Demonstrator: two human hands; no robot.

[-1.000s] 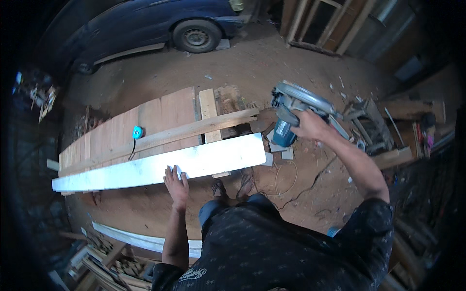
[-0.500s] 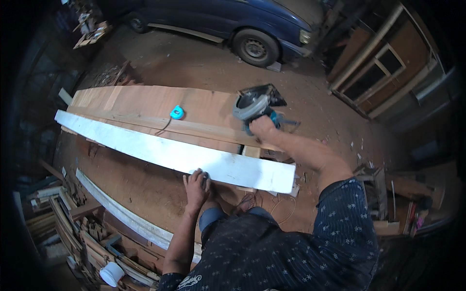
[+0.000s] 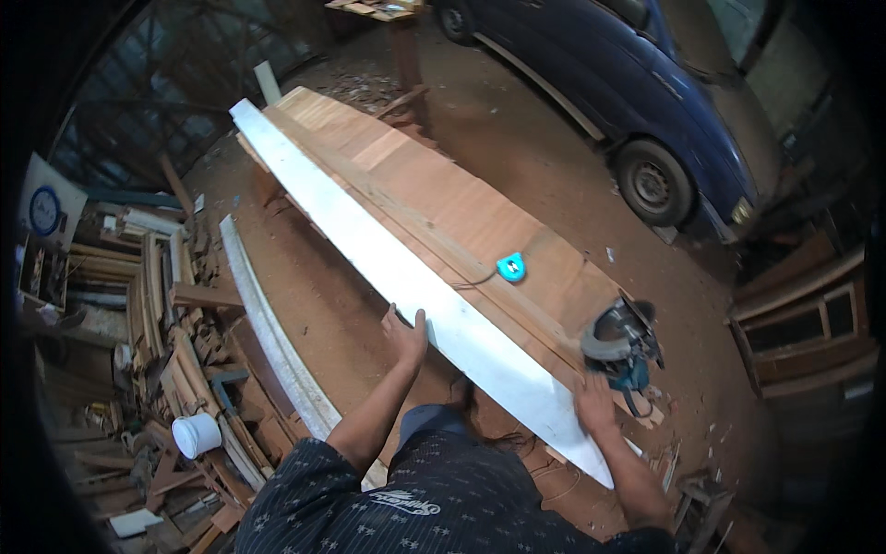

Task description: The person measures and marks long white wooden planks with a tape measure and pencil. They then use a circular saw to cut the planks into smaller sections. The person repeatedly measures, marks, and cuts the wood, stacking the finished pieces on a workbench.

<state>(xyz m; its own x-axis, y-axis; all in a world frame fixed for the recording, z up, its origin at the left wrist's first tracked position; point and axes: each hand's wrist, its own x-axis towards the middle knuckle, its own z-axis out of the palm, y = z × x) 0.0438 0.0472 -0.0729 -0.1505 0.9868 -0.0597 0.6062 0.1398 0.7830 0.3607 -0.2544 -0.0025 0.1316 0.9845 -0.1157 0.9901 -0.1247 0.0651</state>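
We judge the long white board [image 3: 397, 263], lying along the wooden counter's [image 3: 443, 189] near side, stiff, fairly heavy and best taken by both long edges, where left hand [image 3: 406, 340] and right hand [image 3: 597, 406] rest, grip on it unclear to us; brown floor [image 3: 318, 305] below, blue car [image 3: 674, 102] beyond.

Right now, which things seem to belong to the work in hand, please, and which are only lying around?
Likely part of the work:
- white board, left hand at its edge
- circular saw, beside the right hand
- turquoise tape measure, on the wooden panels

Probably only lying around:
- white bucket
- scrap wood
- parked blue vehicle
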